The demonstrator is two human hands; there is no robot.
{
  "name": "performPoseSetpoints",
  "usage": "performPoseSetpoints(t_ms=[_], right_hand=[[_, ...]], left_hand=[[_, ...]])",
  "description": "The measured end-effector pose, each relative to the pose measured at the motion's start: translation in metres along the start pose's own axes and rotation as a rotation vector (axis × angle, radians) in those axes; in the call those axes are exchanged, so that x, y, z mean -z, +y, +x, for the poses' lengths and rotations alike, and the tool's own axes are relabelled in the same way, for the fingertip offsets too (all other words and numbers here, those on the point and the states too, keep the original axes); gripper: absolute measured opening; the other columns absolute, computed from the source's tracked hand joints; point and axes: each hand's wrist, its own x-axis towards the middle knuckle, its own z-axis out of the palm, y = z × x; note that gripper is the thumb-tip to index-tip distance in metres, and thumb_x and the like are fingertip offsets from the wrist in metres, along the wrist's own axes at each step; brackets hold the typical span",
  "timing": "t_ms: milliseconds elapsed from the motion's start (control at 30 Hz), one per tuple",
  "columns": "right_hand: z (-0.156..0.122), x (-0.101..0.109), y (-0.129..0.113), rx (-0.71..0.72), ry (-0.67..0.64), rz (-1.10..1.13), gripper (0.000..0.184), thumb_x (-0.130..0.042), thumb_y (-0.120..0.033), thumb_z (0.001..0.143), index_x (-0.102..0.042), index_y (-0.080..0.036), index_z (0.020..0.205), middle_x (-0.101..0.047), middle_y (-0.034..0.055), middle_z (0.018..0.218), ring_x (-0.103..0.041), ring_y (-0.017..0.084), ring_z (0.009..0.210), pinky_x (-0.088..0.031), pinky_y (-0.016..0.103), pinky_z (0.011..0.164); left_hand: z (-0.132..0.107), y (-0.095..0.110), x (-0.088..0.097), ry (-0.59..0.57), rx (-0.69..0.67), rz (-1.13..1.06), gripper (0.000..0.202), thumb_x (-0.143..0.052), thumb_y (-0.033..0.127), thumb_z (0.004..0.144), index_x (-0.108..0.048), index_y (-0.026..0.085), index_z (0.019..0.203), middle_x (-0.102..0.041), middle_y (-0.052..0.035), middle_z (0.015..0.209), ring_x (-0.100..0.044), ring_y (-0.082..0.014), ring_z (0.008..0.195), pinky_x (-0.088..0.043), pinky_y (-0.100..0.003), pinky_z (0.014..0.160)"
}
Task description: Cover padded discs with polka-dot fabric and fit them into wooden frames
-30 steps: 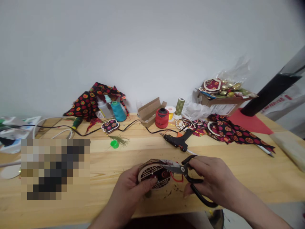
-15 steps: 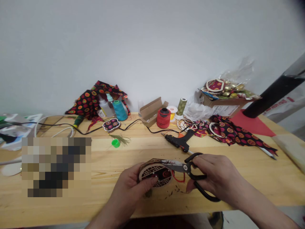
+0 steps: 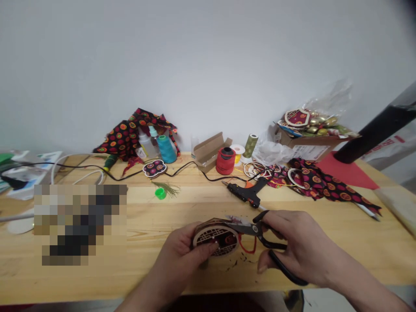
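My left hand is closed around a round ornament with a lattice face over dark patterned fabric, the thumb pressed on its front. A red cord loop hangs from the ornament's right side. Black-handled scissors are in my right hand, with fingers and thumb through the handles. Their blades lie along the ornament's upper right rim, where a pale reddish scrap sticks up. Whether the blades are cutting, I cannot tell. Small dark snippets lie on the wooden table below.
A black glue gun lies beyond my right hand. Red thread, teal thread and an open cardboard box stand along the wall. Patterned fabric lies to the right. A green cap is farther left.
The view has shifted slightly, so most things sit a little to the right. The scissor handles are a bit wider apart, with the right thumb lower. Both hands keep their holds.
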Motion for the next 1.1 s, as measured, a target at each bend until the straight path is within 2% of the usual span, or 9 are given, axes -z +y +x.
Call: performPoseSetpoints(t_ms=[333, 500, 733, 867, 1000, 1100], right_hand=[[0.002, -0.001, 0.0, 0.053, -0.006, -0.043, 0.035, -0.075, -0.05, 0.073, -0.061, -0.018, 0.076, -0.063, 0.0027, 0.071, -0.06, 0.019, 0.067, -0.04, 0.027, 0.056], [0.002, 0.002, 0.002, 0.105, 0.013, -0.044, 0.033, -0.078, -0.047, 0.072, -0.061, -0.019, 0.076, -0.063, 0.0009, 0.069, -0.059, 0.017, 0.061, -0.038, 0.027, 0.052], [0.002, 0.004, 0.009, 0.204, 0.084, -0.089, 0.034, -0.079, -0.044, 0.071, -0.058, -0.019, 0.077, -0.063, -0.0001, 0.07, -0.06, 0.018, 0.062, -0.037, 0.028, 0.053], [0.0, 0.003, 0.013, 0.202, 0.077, -0.135, 0.026, -0.078, -0.031, 0.074, -0.055, -0.019, 0.076, -0.061, -0.0009, 0.068, -0.058, 0.016, 0.06, -0.036, 0.027, 0.052], [0.0, 0.002, 0.016, 0.232, 0.109, -0.159, 0.021, -0.07, -0.027, 0.079, -0.052, -0.021, 0.07, -0.059, -0.0018, 0.063, -0.056, 0.015, 0.055, -0.032, 0.027, 0.05], [0.001, 0.003, 0.013, 0.157, 0.083, -0.136, 0.017, -0.069, -0.025, 0.078, -0.055, -0.02, 0.071, -0.06, -0.0011, 0.066, -0.056, 0.015, 0.057, -0.034, 0.026, 0.051]], left_hand=[[-0.002, 0.0, -0.001, -0.051, 0.01, -0.013, 0.024, -0.073, 0.025, 0.075, -0.075, 0.026, 0.099, -0.078, -0.0017, 0.094, -0.071, -0.0199, 0.088, -0.054, -0.027, 0.081], [-0.002, 0.001, 0.001, -0.067, 0.009, 0.02, 0.021, -0.071, 0.026, 0.077, -0.075, 0.024, 0.097, -0.078, -0.0026, 0.095, -0.071, -0.0202, 0.088, -0.054, -0.027, 0.081], [-0.002, 0.001, 0.001, -0.047, 0.012, 0.066, 0.02, -0.073, 0.023, 0.075, -0.076, 0.027, 0.095, -0.078, 0.0013, 0.09, -0.071, -0.0176, 0.084, -0.053, -0.024, 0.077], [-0.002, 0.0, 0.001, -0.048, 0.01, 0.066, 0.021, -0.072, 0.021, 0.075, -0.076, 0.026, 0.096, -0.078, 0.0019, 0.09, -0.07, -0.0172, 0.084, -0.053, -0.023, 0.076], [-0.002, 0.001, 0.0, -0.056, 0.015, 0.08, 0.022, -0.071, 0.021, 0.075, -0.076, 0.024, 0.096, -0.078, 0.0005, 0.092, -0.07, -0.019, 0.086, -0.053, -0.025, 0.078], [-0.001, 0.001, 0.001, -0.053, 0.022, 0.078, 0.022, -0.071, 0.02, 0.074, -0.076, 0.022, 0.095, -0.078, -0.001, 0.092, -0.07, -0.0204, 0.085, -0.053, -0.027, 0.078]])
